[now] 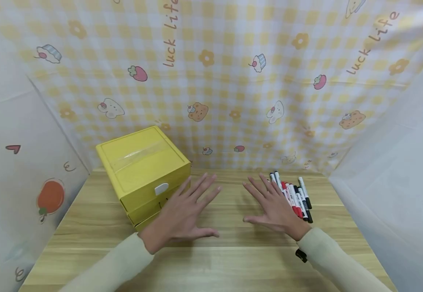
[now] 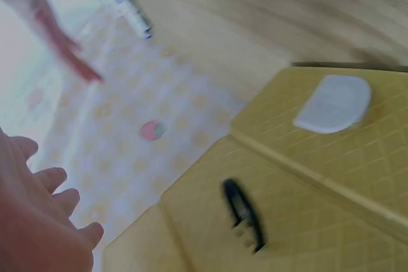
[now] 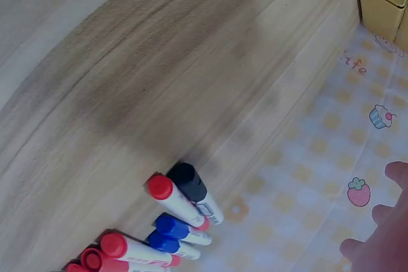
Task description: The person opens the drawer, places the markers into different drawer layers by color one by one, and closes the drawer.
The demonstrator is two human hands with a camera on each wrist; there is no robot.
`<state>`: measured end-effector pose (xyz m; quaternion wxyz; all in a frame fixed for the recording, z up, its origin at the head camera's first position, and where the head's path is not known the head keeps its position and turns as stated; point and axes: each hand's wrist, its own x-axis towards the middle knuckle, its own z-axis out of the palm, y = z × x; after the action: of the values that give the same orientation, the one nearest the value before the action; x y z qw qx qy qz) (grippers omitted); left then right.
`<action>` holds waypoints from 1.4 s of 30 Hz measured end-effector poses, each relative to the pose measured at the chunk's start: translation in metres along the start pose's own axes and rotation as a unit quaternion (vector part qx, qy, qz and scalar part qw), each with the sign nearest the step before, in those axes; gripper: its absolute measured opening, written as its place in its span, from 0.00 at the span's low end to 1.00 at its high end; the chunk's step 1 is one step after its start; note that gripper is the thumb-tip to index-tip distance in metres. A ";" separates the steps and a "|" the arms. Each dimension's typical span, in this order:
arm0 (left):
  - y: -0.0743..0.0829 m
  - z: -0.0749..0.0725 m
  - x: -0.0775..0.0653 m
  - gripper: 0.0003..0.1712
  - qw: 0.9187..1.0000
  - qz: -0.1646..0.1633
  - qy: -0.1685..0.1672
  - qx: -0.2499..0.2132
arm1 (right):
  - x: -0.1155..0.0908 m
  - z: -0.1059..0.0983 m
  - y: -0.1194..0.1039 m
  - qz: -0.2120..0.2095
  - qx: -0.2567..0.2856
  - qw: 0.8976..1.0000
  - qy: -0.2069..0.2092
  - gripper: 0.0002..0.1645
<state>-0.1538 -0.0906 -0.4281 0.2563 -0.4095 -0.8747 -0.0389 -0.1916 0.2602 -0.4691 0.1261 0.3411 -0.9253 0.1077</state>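
Both hands hover over the wooden table with fingers spread and nothing held. My left hand (image 1: 183, 211) is in front of the yellow drawer box (image 1: 142, 156), overlapping its front right corner in the head view. A white tab handle (image 2: 338, 103) and a black curved piece (image 2: 243, 214) show on the box's drawer fronts in the left wrist view. My right hand (image 1: 273, 209) is just left of a group of markers (image 1: 300, 198) with red, black and blue caps, partly covering them in the head view. Its fingers (image 3: 382, 214) show at the right wrist view's edge.
A yellow checked cloth (image 1: 233, 81) hangs behind the table (image 1: 218, 259), and white sheets (image 1: 408, 162) stand at both sides. Clear tape (image 1: 138, 156) crosses the box top. A small black object (image 1: 301, 255) shows beside the right sleeve.
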 end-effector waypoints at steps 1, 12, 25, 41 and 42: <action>0.001 -0.005 0.000 0.62 1.000 -0.005 0.011 0.001 | 0.001 0.000 0.000 -0.001 0.005 1.000 0.001 0.65; 0.007 -0.057 -0.016 0.44 0.968 -0.119 0.211 -0.060 | 0.017 0.003 -0.009 -0.004 0.036 0.999 -0.004 0.54; -0.022 -0.079 -0.061 0.48 0.902 -0.263 0.331 -0.087 | 0.055 0.007 -0.032 0.032 0.187 0.982 -0.017 0.46; -0.068 -0.076 -0.110 0.46 0.715 -0.532 0.196 -0.408 | 0.117 0.012 -0.078 0.087 0.474 0.874 -0.061 0.39; -0.070 -0.075 -0.112 0.46 0.705 -0.539 0.186 -0.422 | 0.120 0.013 -0.080 0.089 0.481 0.870 -0.065 0.39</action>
<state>-0.1146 -0.2362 -0.4069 0.1497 0.0814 -0.7734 -0.6105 -0.2292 0.1243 -0.4360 -0.1239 0.2818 -0.7913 0.5283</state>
